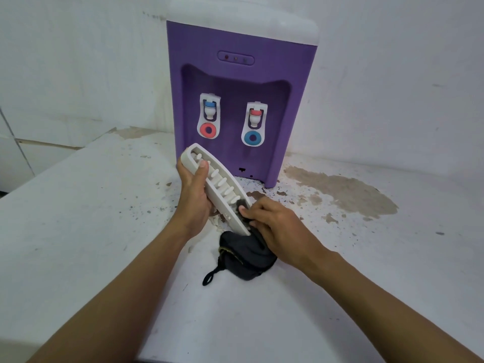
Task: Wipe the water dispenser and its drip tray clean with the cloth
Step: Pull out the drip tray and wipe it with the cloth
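drip tray held tilted over the worktop, cloth pushed into its near end

the drip tray [226,212] is out of the water dispenser [241,82] and is in the air just in front of it, slanted, above the worktop [78,231]. the left hand [195,197] has a closed grip around its far half, with the thumb over the rim and on the ribs. the right hand [277,226] has its fingers curled on the dark cloth [243,255] and presses one part of it into the near end of the tray; the rest of the cloth hangs down and lies on the worktop. if the right hand pushes too hard along the ribs, the tray may twist or slip from the one hand that carries it. the hanging part can also drag over the flaking, spotted surface and bring grit back into the tray.
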